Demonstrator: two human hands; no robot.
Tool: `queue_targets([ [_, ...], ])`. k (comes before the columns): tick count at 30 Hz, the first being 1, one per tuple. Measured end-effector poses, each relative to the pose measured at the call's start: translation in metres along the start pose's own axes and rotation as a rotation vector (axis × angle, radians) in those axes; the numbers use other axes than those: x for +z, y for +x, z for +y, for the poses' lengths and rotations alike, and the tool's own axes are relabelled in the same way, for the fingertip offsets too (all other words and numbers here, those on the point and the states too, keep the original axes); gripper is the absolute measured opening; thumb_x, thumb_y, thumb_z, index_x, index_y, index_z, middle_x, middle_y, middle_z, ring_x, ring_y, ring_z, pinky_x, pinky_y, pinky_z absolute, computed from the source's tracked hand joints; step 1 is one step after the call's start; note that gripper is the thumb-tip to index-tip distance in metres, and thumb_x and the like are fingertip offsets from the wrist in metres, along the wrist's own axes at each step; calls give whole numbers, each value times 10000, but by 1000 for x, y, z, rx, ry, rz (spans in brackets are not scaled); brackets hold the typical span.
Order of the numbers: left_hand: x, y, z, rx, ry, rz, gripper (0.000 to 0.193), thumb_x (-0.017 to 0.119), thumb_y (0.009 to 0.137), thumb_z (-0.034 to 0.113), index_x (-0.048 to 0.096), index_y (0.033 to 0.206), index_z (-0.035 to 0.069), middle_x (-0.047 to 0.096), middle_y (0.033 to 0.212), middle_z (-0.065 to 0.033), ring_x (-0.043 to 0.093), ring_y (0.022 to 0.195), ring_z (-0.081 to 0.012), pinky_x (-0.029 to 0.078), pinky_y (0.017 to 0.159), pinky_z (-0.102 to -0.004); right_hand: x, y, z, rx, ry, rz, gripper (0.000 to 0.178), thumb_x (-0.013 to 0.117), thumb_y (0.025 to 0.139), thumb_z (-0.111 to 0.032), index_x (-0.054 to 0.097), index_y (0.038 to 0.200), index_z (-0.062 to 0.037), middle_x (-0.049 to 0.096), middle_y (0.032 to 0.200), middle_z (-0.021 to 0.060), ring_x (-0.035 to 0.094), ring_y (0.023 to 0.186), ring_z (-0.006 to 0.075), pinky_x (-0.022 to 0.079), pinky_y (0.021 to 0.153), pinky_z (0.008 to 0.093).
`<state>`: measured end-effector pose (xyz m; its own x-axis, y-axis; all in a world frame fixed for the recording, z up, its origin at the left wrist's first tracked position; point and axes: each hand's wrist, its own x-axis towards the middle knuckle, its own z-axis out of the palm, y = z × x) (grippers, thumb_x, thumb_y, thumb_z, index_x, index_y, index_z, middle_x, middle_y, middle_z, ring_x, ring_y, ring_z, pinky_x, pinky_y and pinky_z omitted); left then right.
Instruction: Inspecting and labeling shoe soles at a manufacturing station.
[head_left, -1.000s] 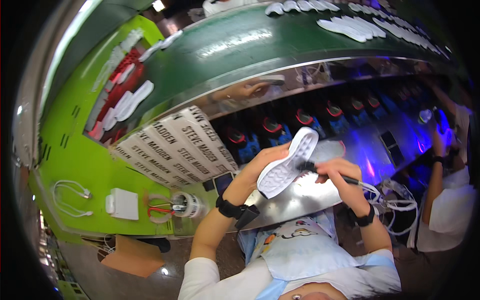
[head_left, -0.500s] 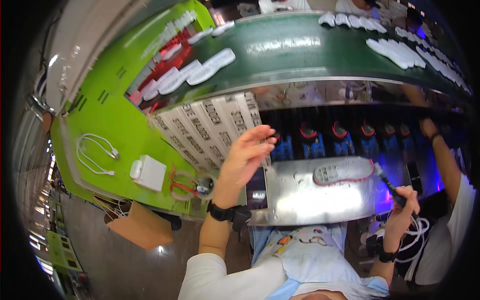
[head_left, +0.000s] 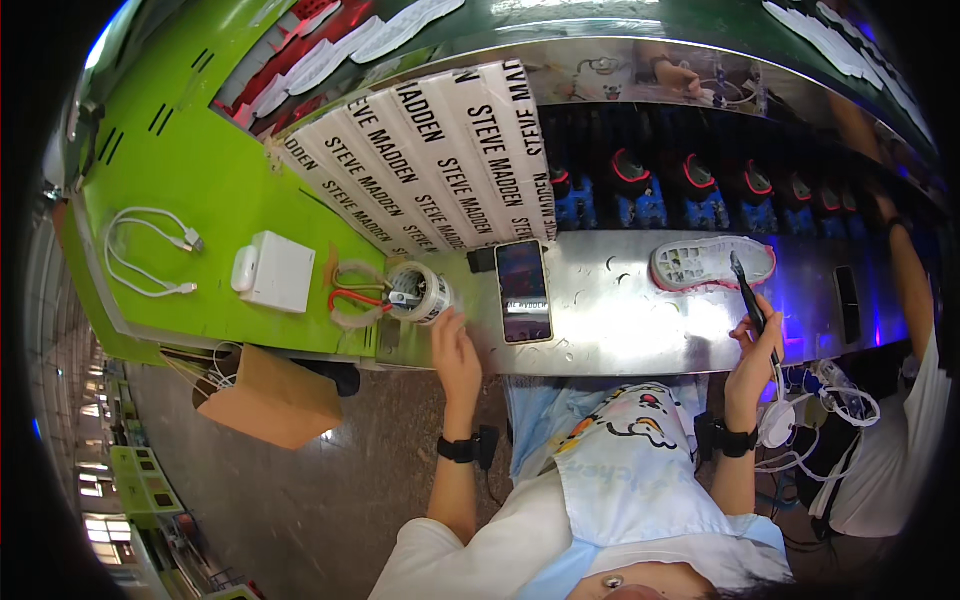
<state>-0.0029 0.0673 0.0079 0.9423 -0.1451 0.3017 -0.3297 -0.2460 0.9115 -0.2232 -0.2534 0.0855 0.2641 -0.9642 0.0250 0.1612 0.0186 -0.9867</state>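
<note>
In my right hand (head_left: 757,350) is a slim black-handled brush (head_left: 746,288). Its tip lies over a white and grey shoe sole with a red edge (head_left: 700,262), flat on the metal table (head_left: 620,330). My left hand (head_left: 457,362) is open, fingers stretched up beside a round white jar (head_left: 430,298); I cannot tell whether they touch it. Red-handled scissors (head_left: 360,296) are by the jar, next to a roll of tape (head_left: 348,312). A phone (head_left: 524,292) rests on the metal between my hands.
A printed cardboard panel (head_left: 430,165) stands behind the jar. Dark shoes with blue soles (head_left: 640,200) line the shelf. The green table (head_left: 190,250) bears a white box (head_left: 278,272) and cable (head_left: 125,255). A paper bag (head_left: 270,395) hangs below. Another person's arm (head_left: 908,270) is at right.
My left hand has come down and left, from in front of the panel to the jar. My right hand has brought the brush left onto the sole. The view has tilted downward.
</note>
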Motion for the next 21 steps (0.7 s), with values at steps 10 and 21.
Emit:
queue_targets([
  [10, 6, -1, 19, 325, 387, -137, 260, 493, 824, -61, 605, 1055, -21, 526, 1197, -181, 551, 1012, -341, 452, 861, -386, 0, 17, 38, -7, -39, -3, 452, 388, 1001, -365, 601, 1158, 0, 536, 847, 19, 488, 705, 65, 425, 662, 211],
  [21, 58, 2, 27, 376, 280, -279, 297, 476, 877, 62, 581, 1153, 37, 596, 1112, -126, 486, 960, -303, 383, 896, -402, 13, 30, 67, -403, -393, -150, 367, 352, 1016, -243, 601, 1110, 10, 592, 996, 47, 525, 881, 129, 407, 805, 248],
])
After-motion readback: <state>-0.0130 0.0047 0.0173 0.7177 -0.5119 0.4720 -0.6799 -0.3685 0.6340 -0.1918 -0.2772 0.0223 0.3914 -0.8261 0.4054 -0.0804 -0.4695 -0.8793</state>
